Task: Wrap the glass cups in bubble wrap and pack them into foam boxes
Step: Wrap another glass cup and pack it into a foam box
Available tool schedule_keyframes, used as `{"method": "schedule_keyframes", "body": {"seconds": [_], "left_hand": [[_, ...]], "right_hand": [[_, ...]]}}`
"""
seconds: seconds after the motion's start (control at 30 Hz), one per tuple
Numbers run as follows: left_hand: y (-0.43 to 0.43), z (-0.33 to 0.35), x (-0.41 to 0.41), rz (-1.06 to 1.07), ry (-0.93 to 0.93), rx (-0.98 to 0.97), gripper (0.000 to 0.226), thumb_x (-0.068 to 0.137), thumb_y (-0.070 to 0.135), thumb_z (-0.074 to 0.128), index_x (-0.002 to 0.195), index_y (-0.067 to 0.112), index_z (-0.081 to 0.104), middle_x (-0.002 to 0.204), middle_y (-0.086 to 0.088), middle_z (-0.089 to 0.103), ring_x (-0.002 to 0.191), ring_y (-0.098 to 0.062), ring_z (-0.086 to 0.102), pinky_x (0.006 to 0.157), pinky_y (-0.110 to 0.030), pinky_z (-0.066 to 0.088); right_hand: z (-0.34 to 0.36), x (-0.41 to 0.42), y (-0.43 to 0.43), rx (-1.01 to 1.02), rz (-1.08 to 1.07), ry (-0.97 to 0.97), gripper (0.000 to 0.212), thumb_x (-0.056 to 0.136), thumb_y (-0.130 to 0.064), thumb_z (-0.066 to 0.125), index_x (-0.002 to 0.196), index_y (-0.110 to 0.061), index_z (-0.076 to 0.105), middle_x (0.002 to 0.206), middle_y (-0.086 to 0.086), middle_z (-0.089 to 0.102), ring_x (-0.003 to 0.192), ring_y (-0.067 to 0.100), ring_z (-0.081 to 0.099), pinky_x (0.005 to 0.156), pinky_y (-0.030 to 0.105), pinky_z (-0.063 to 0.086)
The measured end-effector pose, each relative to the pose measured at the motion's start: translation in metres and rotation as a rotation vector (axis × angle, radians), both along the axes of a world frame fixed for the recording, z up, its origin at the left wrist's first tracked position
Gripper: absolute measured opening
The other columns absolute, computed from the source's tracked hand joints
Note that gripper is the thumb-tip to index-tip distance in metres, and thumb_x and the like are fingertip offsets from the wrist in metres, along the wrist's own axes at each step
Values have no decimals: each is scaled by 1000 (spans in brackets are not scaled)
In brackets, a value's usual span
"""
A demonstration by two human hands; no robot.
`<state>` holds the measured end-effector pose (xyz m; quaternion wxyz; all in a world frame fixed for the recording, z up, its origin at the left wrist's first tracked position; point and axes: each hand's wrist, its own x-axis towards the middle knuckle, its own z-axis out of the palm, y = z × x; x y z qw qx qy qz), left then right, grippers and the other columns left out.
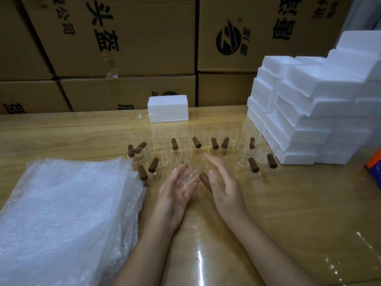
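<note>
**Left.** A stack of bubble wrap (68, 213) sheets is lying on the bench (288, 203). Its left and near edges are running out of frame.

**Centre.** Clear cups (190, 135) with brown handles are standing in two loose rows across the bench. The glass is almost vanishing against the wood, so their outlines and exact count are hard to make out. The handles are marking them best.

Just in front of the rows, one cup (193, 162) is lying tilted between the two hands, with its handle (205, 181) pointing toward the viewer.
- The left hand (175, 195) is turned palm up, with straight fingers spread against the glass.
- The right hand (223, 186) is facing it, fingers straight and together and thumb beside the handle. Whether it is touching the glass cannot be told.
- Neither hand is curling round the cup.

Behind the rows, a closed white foam box (168, 108) is standing alone at the far edge of the bench.

**Right.** A stepped stack of foam boxes (305, 112) is rising beside the cups, its upper right part cut off by the frame. Past it, an orange and blue packet (374, 165) is showing only partly at the edge.

**Surface and room.** The bench is glossy pale wood, reflecting streaks of light near the viewer. Brown cartons (127, 38) printed with black characters are forming a wall behind it, cropped at the top.
</note>
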<state>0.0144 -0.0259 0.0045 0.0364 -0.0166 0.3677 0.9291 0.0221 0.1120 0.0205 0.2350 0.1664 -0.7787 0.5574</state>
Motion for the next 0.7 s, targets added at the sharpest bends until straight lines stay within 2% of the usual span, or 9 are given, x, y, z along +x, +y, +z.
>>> {"method": "schedule_keyframes", "body": {"seconds": [0.13, 0.27, 0.33, 0.43, 0.57, 0.7], "left_hand": [[-1, -2, 0, 11, 33, 17, 43, 85, 33, 57, 119, 7, 57, 117, -12, 67, 107, -24, 65, 79, -31, 56], [-2, 0, 0, 11, 43, -16, 62, 80, 36, 66, 130, 3, 51, 129, -17, 59, 116, -29, 60, 86, -31, 54], [-2, 2, 0, 0, 58, -24, 67, 77, 38, 69, 131, 2, 51, 129, -18, 59, 117, -29, 59, 85, -29, 54], [-1, 1, 1, -31, 133, -73, 54, 82, 36, 66, 126, 6, 58, 127, -16, 61, 116, -26, 60, 83, -29, 53], [1, 1, 1, -71, 136, -132, 54, 84, 32, 64, 130, 6, 55, 129, -18, 59, 114, -29, 60, 84, -31, 54], [3, 3, 2, -92, 128, -198, 60, 76, 33, 69, 129, 6, 55, 125, -15, 63, 110, -27, 64, 83, -32, 55]], "right_hand": [[-2, 3, -2, 129, 42, 147, 43, 96, -28, 42, 133, -7, 52, 142, -2, 49, 135, 9, 41, 110, 31, 35], [-1, 8, -6, 231, 51, 337, 41, 97, -22, 43, 130, -2, 54, 141, 6, 50, 135, 17, 42, 109, 45, 37], [1, 8, -9, 263, 43, 376, 42, 98, -24, 41, 129, 0, 55, 140, 8, 50, 135, 18, 42, 108, 46, 39], [2, 6, -8, 304, 28, 416, 41, 94, -17, 44, 128, 3, 55, 139, 11, 51, 134, 19, 44, 108, 44, 39], [7, 6, -7, 287, 70, 356, 42, 94, -14, 43, 131, 3, 52, 142, 10, 48, 136, 18, 41, 108, 45, 38], [14, 4, -4, 217, 110, 161, 47, 96, -30, 39, 139, -11, 44, 147, -2, 41, 139, 8, 34, 114, 39, 29]]}}
